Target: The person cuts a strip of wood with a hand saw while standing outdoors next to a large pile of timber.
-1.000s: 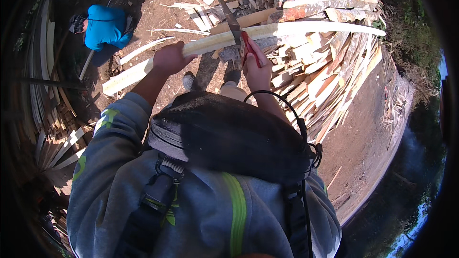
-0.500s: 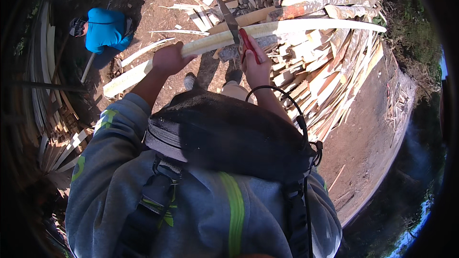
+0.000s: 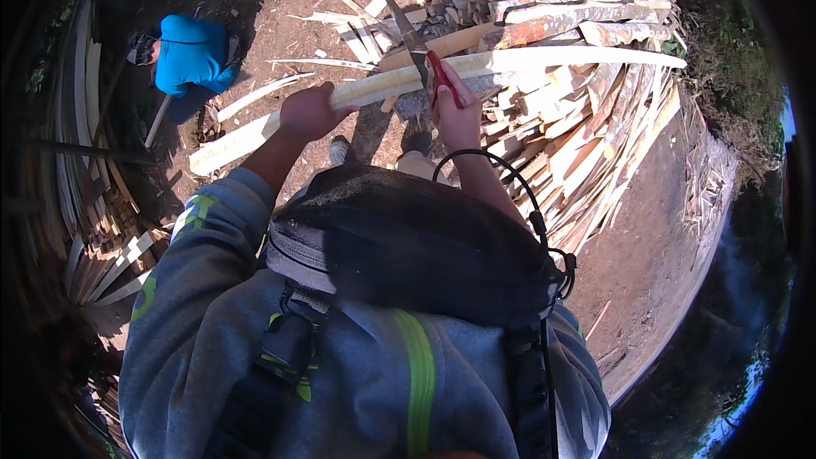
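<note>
Through the head camera I have my left grip (image 3: 311, 112) closed over a long pale plank (image 3: 382, 87), its thumb pointing to the right along the wood. My right grip (image 3: 459, 115) is wrapped around the red handle of a hand saw (image 3: 410, 35), and the blade points up and to the left, away from the body. I see the saw crossing the plank just beside the right grip; whether the teeth have bitten in, I cannot tell from here. The plank runs crosswise in front of me, its near end low on the left, its far end reaching over a heap of split wood (image 3: 586, 119) on the right. Bark-covered logs (image 3: 544, 31) lie beyond it. A loose strip (image 3: 263, 96) rests on the earth near the plank's left end. Farther left I have a co-worker in a blue top (image 3: 191, 53), bent forward, well apart from my hands. Below my view sit a black bag (image 3: 416, 246) on the chest and a grey sweatshirt (image 3: 204, 263) with a green stripe
</note>
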Demonstrator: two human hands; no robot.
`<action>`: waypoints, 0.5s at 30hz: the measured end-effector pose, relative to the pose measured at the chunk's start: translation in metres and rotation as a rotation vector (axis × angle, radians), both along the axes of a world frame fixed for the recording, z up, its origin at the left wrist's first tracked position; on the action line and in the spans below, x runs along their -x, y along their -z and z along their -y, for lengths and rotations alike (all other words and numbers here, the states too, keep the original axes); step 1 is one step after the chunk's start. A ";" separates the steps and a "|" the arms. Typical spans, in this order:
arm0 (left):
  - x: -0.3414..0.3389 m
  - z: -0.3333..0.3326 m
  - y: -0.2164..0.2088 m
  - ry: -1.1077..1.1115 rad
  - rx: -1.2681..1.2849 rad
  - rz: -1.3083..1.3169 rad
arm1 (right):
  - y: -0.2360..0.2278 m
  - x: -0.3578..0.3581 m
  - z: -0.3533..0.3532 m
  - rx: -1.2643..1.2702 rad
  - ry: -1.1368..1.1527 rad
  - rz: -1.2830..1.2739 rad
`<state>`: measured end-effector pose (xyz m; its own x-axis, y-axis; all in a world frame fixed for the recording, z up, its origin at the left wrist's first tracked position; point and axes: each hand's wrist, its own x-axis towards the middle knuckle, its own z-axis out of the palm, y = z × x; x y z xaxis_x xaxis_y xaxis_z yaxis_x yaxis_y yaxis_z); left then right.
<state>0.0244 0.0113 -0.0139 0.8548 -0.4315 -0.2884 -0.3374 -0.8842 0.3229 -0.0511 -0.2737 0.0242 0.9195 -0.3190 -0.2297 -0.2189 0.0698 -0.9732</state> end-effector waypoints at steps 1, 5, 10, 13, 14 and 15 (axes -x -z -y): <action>-0.001 -0.003 0.004 0.005 0.008 0.004 | 0.001 -0.009 -0.003 -0.017 0.012 -0.005; 0.002 -0.010 -0.004 -0.011 -0.004 -0.023 | -0.028 0.018 -0.007 -0.076 0.078 -0.051; 0.002 -0.007 0.001 0.003 0.012 0.003 | -0.034 0.098 0.017 -0.031 0.105 -0.016; 0.002 -0.006 0.002 0.008 0.003 0.010 | 0.002 0.037 0.000 0.072 0.040 0.034; 0.001 -0.005 0.002 0.005 -0.001 0.014 | 0.011 0.007 -0.006 0.058 0.033 0.023; 0.000 -0.006 0.003 0.010 -0.004 0.012 | 0.012 0.001 -0.010 0.019 0.048 -0.003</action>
